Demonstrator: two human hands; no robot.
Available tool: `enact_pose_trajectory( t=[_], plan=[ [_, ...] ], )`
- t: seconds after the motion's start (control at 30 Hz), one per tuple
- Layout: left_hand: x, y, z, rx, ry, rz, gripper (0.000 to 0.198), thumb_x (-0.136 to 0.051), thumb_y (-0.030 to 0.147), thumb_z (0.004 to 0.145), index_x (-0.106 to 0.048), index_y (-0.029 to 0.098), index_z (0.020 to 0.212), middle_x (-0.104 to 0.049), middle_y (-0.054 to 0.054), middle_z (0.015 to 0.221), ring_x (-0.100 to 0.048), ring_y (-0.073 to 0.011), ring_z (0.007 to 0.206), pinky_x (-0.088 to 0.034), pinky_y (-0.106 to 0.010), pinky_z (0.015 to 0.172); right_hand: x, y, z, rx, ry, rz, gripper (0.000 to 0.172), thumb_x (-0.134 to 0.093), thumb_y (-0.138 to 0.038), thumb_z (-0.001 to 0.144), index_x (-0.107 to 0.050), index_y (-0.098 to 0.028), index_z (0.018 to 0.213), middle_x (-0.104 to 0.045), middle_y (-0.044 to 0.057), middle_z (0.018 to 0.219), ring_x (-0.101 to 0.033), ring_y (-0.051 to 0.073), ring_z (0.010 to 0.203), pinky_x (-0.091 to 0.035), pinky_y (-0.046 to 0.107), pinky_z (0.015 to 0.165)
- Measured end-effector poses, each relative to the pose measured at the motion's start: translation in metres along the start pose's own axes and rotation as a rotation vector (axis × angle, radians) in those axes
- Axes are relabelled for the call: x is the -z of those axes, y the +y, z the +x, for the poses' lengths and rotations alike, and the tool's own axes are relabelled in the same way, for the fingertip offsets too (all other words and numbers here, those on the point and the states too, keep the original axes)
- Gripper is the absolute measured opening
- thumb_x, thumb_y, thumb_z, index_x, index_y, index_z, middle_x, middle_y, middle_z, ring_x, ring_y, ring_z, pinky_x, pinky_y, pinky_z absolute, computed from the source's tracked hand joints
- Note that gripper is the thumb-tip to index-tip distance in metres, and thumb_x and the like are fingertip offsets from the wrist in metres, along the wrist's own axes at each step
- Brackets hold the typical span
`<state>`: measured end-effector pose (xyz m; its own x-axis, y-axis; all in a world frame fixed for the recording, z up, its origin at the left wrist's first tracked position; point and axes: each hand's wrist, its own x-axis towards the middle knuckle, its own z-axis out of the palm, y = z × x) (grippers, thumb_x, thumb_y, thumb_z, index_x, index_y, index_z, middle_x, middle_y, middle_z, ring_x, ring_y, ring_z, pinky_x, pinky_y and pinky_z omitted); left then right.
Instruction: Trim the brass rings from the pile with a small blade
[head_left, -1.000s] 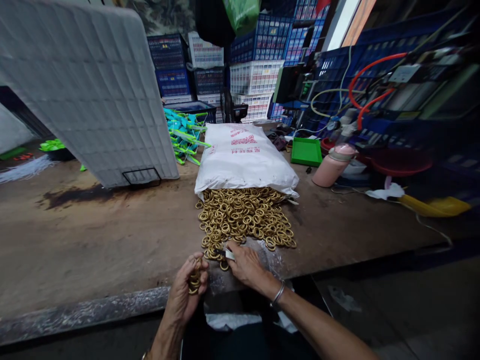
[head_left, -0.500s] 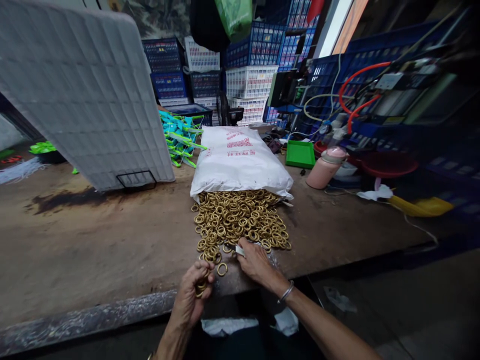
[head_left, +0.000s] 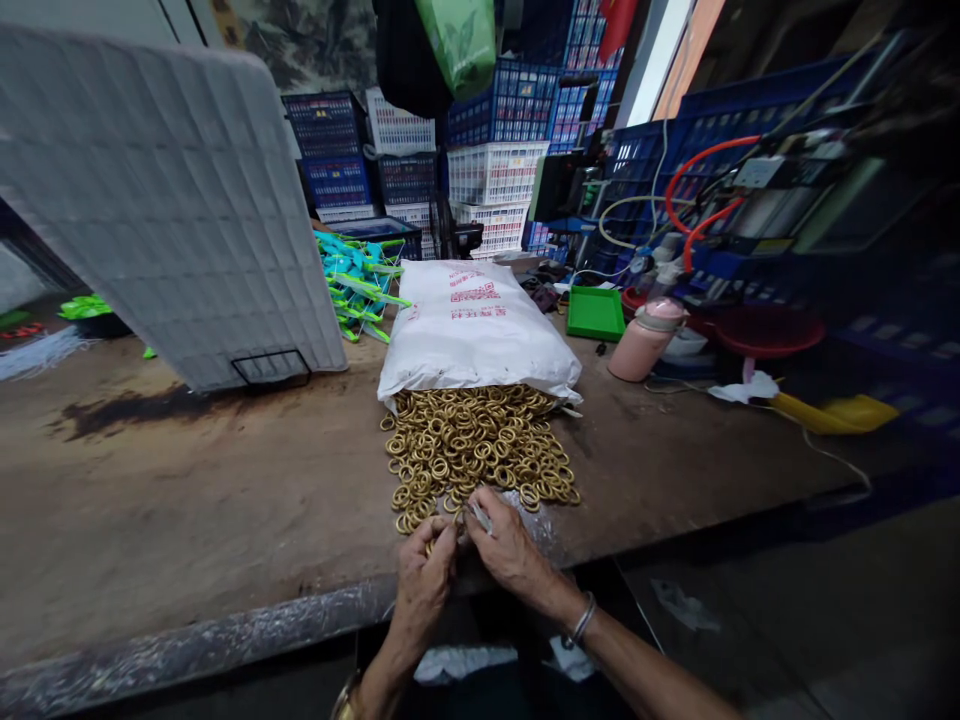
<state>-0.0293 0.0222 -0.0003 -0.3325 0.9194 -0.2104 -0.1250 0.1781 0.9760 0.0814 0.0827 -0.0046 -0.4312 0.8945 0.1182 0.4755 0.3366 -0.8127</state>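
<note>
A heap of gold-coloured metal rings (head_left: 480, 445) spills from the open mouth of a white sack (head_left: 474, 330) lying on the brown workbench (head_left: 187, 500). My left hand (head_left: 424, 580) is closed at the near edge of the heap, fingers curled round some rings. My right hand (head_left: 510, 545) touches it from the right, pinching a small white-and-dark object against the rings; a bangle sits on that wrist. A crumpled clear plastic sheet (head_left: 544, 520) lies under my right hand.
A large grey padded panel (head_left: 165, 200) leans on the bench at left. Teal and green plastic pieces (head_left: 360, 285), a green tray (head_left: 595, 312), a pink bottle (head_left: 645, 340) and a red bowl (head_left: 765, 330) stand behind. Stacked crates fill the back.
My left hand has moved up and right from the bench edge to meet my right hand at the heap. The camera has drifted slightly.
</note>
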Motion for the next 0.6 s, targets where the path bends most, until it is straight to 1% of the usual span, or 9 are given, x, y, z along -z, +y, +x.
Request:
enact_pose_trajectory(
  t=[0.1, 0.2, 0.27, 0.33, 0.4, 0.43, 0.53, 0.6],
  plan=[
    [0.0048, -0.0035, 0.0011, -0.151, 0.03, 0.084, 0.023, -0.057, 0.037, 0.072, -0.058, 0.017, 0.061, -0.047, 0.004, 0.05, -0.041, -0.0093, 0.047, -0.034, -0.019, 0.049, 0.0038, -0.0042, 0.0018, -0.029, -0.031, 0.083, 0.013, -0.041, -0.025, 0.081, -0.047, -0.019, 0.072, -0.052, -0.002, 0.067, -0.045, 0.01, 0.061, -0.035, 0.021, 0.058],
    [0.009, -0.0038, 0.0001, -0.276, 0.021, 0.201, 0.016, -0.056, 0.03, 0.072, -0.063, 0.018, 0.064, -0.057, 0.0, 0.062, -0.05, -0.0145, 0.062, -0.039, -0.022, 0.062, 0.008, -0.0083, 0.003, -0.043, -0.081, 0.118, 0.013, -0.043, -0.029, 0.08, -0.05, -0.018, 0.078, -0.053, -0.002, 0.07, -0.045, 0.01, 0.062, -0.034, 0.021, 0.057],
    [0.01, -0.0021, -0.0009, -0.308, 0.005, 0.25, 0.014, -0.056, 0.029, 0.072, -0.065, 0.018, 0.069, -0.06, -0.002, 0.066, -0.052, -0.0169, 0.066, -0.039, -0.024, 0.066, 0.0087, -0.01, 0.0037, -0.024, -0.109, 0.098, 0.013, -0.045, -0.028, 0.079, -0.05, -0.018, 0.072, -0.05, -0.004, 0.065, -0.043, 0.009, 0.061, -0.032, 0.02, 0.057],
    [0.0096, 0.0004, -0.0017, -0.317, -0.01, 0.261, 0.014, -0.055, 0.029, 0.073, -0.065, 0.019, 0.07, -0.06, -0.002, 0.067, -0.052, -0.0172, 0.067, -0.04, -0.025, 0.066, 0.0075, -0.0101, 0.0043, -0.031, -0.125, 0.086, 0.018, -0.044, -0.027, 0.078, -0.046, -0.018, 0.063, -0.046, -0.004, 0.06, -0.041, 0.009, 0.059, -0.03, 0.021, 0.055],
    [0.0083, 0.0031, -0.0021, -0.288, -0.031, 0.221, 0.015, -0.055, 0.03, 0.074, -0.062, 0.018, 0.068, -0.058, -0.001, 0.063, -0.051, -0.0152, 0.063, -0.039, -0.024, 0.062, 0.0053, -0.0087, 0.0049, -0.075, -0.132, 0.12, 0.021, -0.042, -0.028, 0.079, -0.044, -0.018, 0.061, -0.044, -0.005, 0.058, -0.039, 0.009, 0.057, -0.03, 0.02, 0.054],
    [0.0076, 0.0041, -0.0022, -0.245, -0.047, 0.18, 0.016, -0.054, 0.031, 0.074, -0.06, 0.018, 0.067, -0.055, 0.0, 0.06, -0.049, -0.0132, 0.058, -0.039, -0.022, 0.057, 0.0041, -0.0076, 0.0051, -0.098, -0.132, 0.151, 0.021, -0.042, -0.029, 0.079, -0.044, -0.018, 0.061, -0.044, -0.005, 0.059, -0.039, 0.009, 0.057, -0.03, 0.02, 0.053],
    [0.0065, 0.0049, -0.0022, -0.021, -0.118, 0.007, 0.023, -0.053, 0.038, 0.075, -0.052, 0.018, 0.064, -0.046, 0.005, 0.051, -0.037, -0.0066, 0.04, -0.03, -0.018, 0.041, 0.0011, -0.0041, 0.0052, -0.147, -0.133, 0.226, 0.021, -0.04, -0.03, 0.08, -0.045, -0.018, 0.064, -0.045, -0.005, 0.059, -0.041, 0.009, 0.056, -0.032, 0.02, 0.053],
    [0.007, 0.0037, -0.0023, 0.114, -0.168, -0.101, 0.027, -0.054, 0.042, 0.074, -0.049, 0.017, 0.064, -0.044, 0.006, 0.051, -0.032, -0.0039, 0.035, -0.022, -0.016, 0.035, -0.0002, -0.0025, 0.0049, -0.161, -0.138, 0.245, 0.021, -0.04, -0.031, 0.08, -0.046, -0.018, 0.065, -0.047, -0.004, 0.058, -0.042, 0.009, 0.056, -0.032, 0.02, 0.053]
  ],
)
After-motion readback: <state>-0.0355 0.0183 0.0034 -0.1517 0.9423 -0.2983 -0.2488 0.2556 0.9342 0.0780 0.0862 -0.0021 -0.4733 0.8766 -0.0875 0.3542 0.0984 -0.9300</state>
